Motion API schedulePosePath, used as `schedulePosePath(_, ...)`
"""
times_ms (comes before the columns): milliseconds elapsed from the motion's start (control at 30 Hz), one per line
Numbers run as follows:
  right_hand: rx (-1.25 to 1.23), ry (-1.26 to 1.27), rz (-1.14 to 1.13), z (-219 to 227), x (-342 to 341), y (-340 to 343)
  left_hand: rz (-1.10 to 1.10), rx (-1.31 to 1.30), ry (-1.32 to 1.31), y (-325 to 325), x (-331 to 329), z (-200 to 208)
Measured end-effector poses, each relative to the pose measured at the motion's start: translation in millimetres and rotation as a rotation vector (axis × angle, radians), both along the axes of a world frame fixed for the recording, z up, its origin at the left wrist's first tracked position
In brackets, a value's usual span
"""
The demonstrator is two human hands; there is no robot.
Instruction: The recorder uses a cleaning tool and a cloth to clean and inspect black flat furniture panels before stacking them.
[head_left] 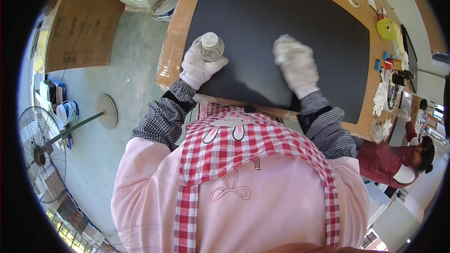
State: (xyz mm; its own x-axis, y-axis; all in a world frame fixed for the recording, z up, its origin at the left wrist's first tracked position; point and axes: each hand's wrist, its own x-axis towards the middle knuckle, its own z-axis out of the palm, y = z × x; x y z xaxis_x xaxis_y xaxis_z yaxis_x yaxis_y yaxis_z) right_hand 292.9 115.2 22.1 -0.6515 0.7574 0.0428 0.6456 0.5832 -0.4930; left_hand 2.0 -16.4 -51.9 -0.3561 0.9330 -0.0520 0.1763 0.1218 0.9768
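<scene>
In my left hand [199, 65], which wears a white glove, is a clear bottle [212, 51] with a white cap, held upright near the left edge of a large black panel [243, 23]. My fingers wrap round its body. My right hand [300, 68], gloved in white too, is over the panel's right half, slightly blurred. Bunched at its fingers is what looks like a crumpled whitish cloth [287, 47]. The panel lies flat on a cardboard-covered table [174, 47], a dim sheen on its surface near me.
On the table's right side are a tape roll [352, 0], a yellow-green roll [386, 29], a loose white glove [379, 99] and small tools. A person [393, 161] in dark red works at the right. At left stand a fan [42, 154] and a large cardboard box [82, 23].
</scene>
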Motion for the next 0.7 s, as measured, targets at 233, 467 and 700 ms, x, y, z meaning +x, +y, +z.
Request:
schedulePosePath(233, 0.441, 0.006, -0.085, 0, -21, -24, 0.164, 0.034, 0.000, -1, 27, -3)
schedulePosePath(467, 0.066, -0.080, -0.140, 33, 125, -6, 0.254, 0.237, -0.198, -19, 117, 55)
schedulePosePath(700, 0.501, -0.650, -0.591, 9, 414, 71, 0.118, 0.168, -0.285, 0, 199, 54)
